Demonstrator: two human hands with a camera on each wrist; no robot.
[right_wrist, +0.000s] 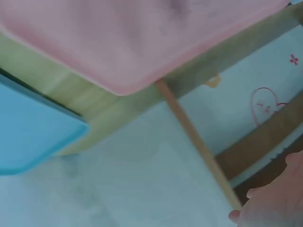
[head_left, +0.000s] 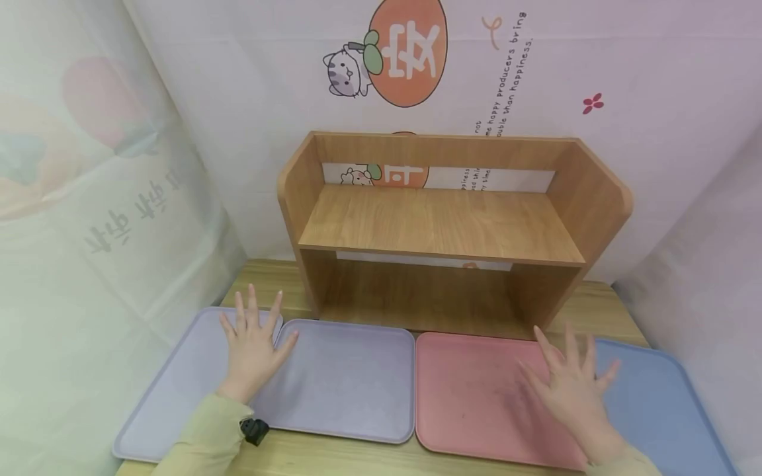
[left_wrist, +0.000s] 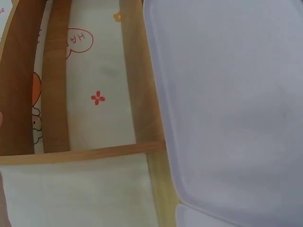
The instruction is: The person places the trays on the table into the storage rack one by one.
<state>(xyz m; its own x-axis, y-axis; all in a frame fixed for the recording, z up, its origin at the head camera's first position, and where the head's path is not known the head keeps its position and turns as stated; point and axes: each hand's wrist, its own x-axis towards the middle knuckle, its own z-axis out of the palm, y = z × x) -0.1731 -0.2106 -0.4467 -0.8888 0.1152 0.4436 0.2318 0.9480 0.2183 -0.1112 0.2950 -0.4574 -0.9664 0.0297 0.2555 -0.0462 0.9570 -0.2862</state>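
My left hand [head_left: 253, 357] is held with fingers spread over the seam between two lavender trays, the outer tray [head_left: 172, 396] and the inner tray [head_left: 357, 383]. Fingers also splayed, my right hand [head_left: 574, 393] hovers over the pink tray [head_left: 464, 396], near its border with the blue tray [head_left: 649, 403]. Neither hand holds anything. In the left wrist view a lavender tray [left_wrist: 236, 94] fills the right side. The right wrist view has part of the right hand [right_wrist: 277, 198] at the lower right corner, with the pink tray [right_wrist: 118, 38] above.
A two-level wooden shelf [head_left: 440, 221] stands behind the middle trays on the wooden table [head_left: 333, 456]. Printed cloth [head_left: 238, 86] hangs behind and at both sides. A small black device [head_left: 254, 431] sits at the left wrist.
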